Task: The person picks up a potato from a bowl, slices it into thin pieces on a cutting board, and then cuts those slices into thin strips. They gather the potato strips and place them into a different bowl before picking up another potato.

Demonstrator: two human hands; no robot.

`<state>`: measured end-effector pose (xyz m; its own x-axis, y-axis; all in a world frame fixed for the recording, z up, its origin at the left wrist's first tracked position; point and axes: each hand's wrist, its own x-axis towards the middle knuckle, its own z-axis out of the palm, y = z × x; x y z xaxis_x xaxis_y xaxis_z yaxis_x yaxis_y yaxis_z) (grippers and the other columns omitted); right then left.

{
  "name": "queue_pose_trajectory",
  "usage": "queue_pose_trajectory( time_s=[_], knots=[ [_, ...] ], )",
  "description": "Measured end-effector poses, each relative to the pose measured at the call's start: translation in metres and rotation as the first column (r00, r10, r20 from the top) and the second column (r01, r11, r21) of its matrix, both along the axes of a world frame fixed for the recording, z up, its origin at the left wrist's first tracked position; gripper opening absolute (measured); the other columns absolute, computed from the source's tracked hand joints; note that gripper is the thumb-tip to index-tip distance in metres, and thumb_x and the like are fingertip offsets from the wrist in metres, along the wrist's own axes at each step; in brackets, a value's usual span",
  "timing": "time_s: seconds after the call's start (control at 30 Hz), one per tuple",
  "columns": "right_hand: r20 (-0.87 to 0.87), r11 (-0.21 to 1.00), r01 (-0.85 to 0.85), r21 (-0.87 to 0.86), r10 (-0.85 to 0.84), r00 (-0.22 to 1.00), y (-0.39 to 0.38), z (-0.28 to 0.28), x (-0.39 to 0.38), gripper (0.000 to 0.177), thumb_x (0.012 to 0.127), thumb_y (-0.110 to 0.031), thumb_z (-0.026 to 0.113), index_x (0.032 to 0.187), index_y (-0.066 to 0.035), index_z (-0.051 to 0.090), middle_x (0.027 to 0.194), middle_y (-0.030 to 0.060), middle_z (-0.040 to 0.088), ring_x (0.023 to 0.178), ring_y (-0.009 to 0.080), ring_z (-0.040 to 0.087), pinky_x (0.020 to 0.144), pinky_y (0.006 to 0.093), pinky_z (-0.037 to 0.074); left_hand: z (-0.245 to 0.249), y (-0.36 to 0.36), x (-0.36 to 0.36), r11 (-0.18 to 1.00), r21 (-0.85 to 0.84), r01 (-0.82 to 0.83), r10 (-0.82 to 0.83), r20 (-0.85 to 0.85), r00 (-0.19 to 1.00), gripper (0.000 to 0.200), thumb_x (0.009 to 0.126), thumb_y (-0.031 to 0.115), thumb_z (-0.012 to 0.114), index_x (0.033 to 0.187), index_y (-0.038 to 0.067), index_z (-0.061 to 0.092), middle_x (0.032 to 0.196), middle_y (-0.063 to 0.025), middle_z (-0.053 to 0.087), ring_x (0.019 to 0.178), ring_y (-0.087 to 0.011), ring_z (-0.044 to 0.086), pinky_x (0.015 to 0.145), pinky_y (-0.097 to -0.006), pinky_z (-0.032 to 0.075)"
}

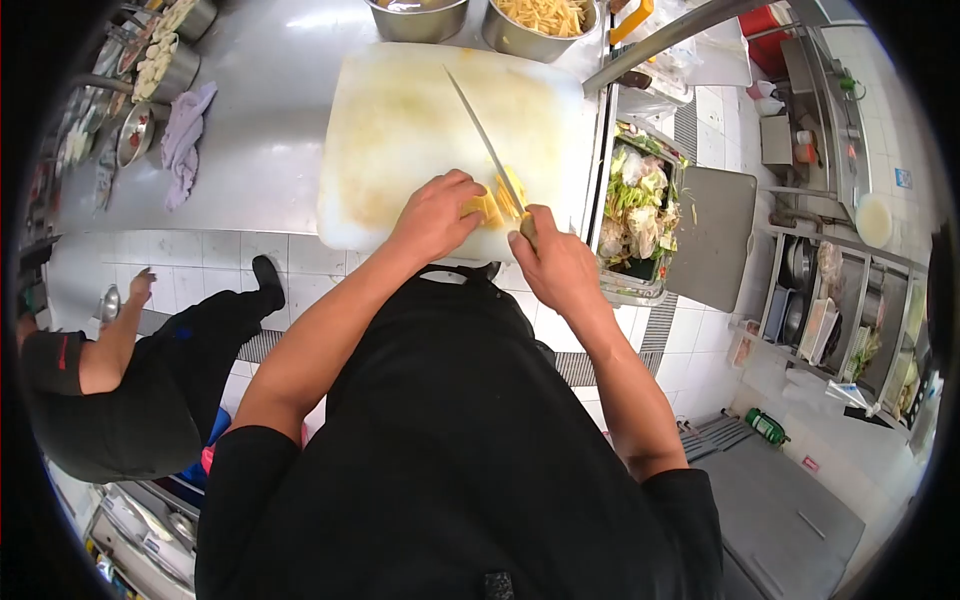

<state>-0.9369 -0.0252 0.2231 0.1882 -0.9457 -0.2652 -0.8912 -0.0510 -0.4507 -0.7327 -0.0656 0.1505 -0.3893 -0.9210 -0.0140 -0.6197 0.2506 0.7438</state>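
Note:
My right hand [553, 258] is closed round the handle of a long kitchen knife [478, 130], whose blade points away across the white cutting board [390, 120]. My left hand [438, 215] has its fingers curled and pressed on a yellow block of food [484, 209], perhaps a vegetable, near the board's front edge. Thin yellow slices [512, 192] lie beside the blade, just right of that block. Its exact kind I cannot make out.
Behind the board stand a metal bowl of yellow strips [540, 25] and another metal bowl [418, 18]. A bin of vegetable scraps [635, 210] is on the right. A purple cloth [186, 140] lies on the steel counter [265, 120]. At left is another person [120, 390].

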Motion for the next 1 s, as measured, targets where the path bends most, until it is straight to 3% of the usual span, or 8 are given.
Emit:
queue_pose_trajectory(
  time_s=[0.1, 0.3, 0.43, 0.6, 0.67, 0.8, 0.93, 1.0],
  knots=[
    [0.031, 0.999, -0.017, 0.042, 0.015, 0.999, 0.017, 0.009, -0.010, 0.033, 0.101, -0.033, 0.057, 0.116, -0.003, 0.051, 0.072, 0.0254, 0.069, 0.069, 0.0473, 0.068, 0.064, 0.0581, 0.052, -0.003, 0.005, 0.000, 1.000, 0.022, -0.007, 0.007, 0.000, 1.000, 0.031, 0.086, 0.012, 0.067, 0.116, 0.004, 0.069, 0.115, -0.0135, 0.064, 0.110, -0.0340, 0.062, 0.096, -0.0432, 0.051],
    [-0.162, 0.959, -0.045, 0.281, 0.094, 0.982, 0.052, 0.028, -0.027, 0.030, 0.103, -0.031, 0.054, 0.113, -0.004, 0.047, 0.070, 0.0255, 0.067, 0.068, 0.0488, 0.066, 0.064, 0.0599, 0.050, -0.015, -0.001, -0.007, 0.996, 0.010, 0.087, -0.087, 0.039, 0.995, 0.031, 0.085, 0.010, 0.066, 0.115, 0.002, 0.068, 0.115, -0.0139, 0.064, 0.112, -0.0346, 0.062, 0.098, -0.0441, 0.051],
    [-0.094, 0.995, -0.064, 0.072, 0.071, 0.993, 0.026, -0.045, -0.011, 0.027, 0.102, -0.028, 0.054, 0.105, -0.002, 0.047, 0.069, 0.0248, 0.068, 0.066, 0.0468, 0.068, 0.063, 0.0585, 0.053, -0.011, -0.002, -0.006, 0.995, -0.006, 0.099, -0.099, 0.015, 0.995, 0.031, 0.085, 0.009, 0.066, 0.115, 0.002, 0.068, 0.115, -0.0141, 0.064, 0.112, -0.0350, 0.062, 0.098, -0.0445, 0.050],
    [-0.136, 0.982, -0.120, 0.145, 0.140, 0.981, 0.022, 0.012, -0.006, 0.027, 0.102, -0.028, 0.055, 0.105, -0.002, 0.048, 0.071, 0.0259, 0.068, 0.068, 0.0475, 0.068, 0.063, 0.0581, 0.053, -0.014, -0.001, -0.007, 0.997, 0.014, 0.073, -0.073, 0.019, 0.997, 0.031, 0.085, 0.009, 0.066, 0.115, 0.002, 0.067, 0.114, -0.0137, 0.065, 0.111, -0.0345, 0.062, 0.097, -0.0439, 0.051],
    [-0.141, 0.969, -0.058, 0.242, 0.094, 0.986, 0.041, 0.010, -0.015, 0.028, 0.102, -0.029, 0.055, 0.105, -0.002, 0.049, 0.072, 0.0257, 0.068, 0.069, 0.0472, 0.068, 0.064, 0.0575, 0.054, -0.015, 0.000, -0.006, 0.998, 0.004, 0.056, -0.056, 0.027, 0.998, 0.030, 0.085, 0.009, 0.066, 0.115, 0.001, 0.067, 0.113, -0.0135, 0.065, 0.111, -0.0345, 0.062, 0.097, -0.0436, 0.051],
    [-0.152, 0.995, -0.088, 0.054, 0.095, 0.984, 0.009, -0.047, 0.001, 0.031, 0.102, -0.033, 0.056, 0.112, -0.004, 0.049, 0.070, 0.0238, 0.068, 0.067, 0.0472, 0.067, 0.062, 0.0582, 0.052, -0.013, -0.003, -0.005, 0.998, -0.004, 0.069, -0.069, 0.039, 0.997, 0.031, 0.085, 0.009, 0.066, 0.115, 0.001, 0.067, 0.114, -0.0136, 0.064, 0.110, -0.0342, 0.062, 0.096, -0.0431, 0.052],
    [-0.118, 0.978, -0.096, 0.187, 0.119, 0.986, 0.026, 0.014, -0.008, 0.029, 0.101, -0.029, 0.056, 0.107, -0.003, 0.047, 0.071, 0.0249, 0.068, 0.068, 0.0468, 0.069, 0.065, 0.0581, 0.054, -0.017, 0.001, -0.006, 0.999, -0.009, 0.045, -0.045, 0.014, 0.999, 0.030, 0.085, 0.009, 0.068, 0.114, 0.002, 0.068, 0.113, -0.0136, 0.064, 0.109, -0.0344, 0.063, 0.095, -0.0431, 0.052],
    [-0.118, 0.980, -0.053, 0.189, 0.076, 0.990, 0.037, -0.011, -0.004, 0.028, 0.101, -0.028, 0.056, 0.107, -0.002, 0.047, 0.070, 0.0250, 0.068, 0.068, 0.0471, 0.068, 0.064, 0.0583, 0.054, -0.017, 0.003, -0.005, 0.999, -0.013, 0.043, -0.042, 0.009, 0.999, 0.030, 0.085, 0.009, 0.068, 0.114, 0.002, 0.068, 0.113, -0.0136, 0.064, 0.108, -0.0346, 0.063, 0.094, -0.0433, 0.052]
  ],
)
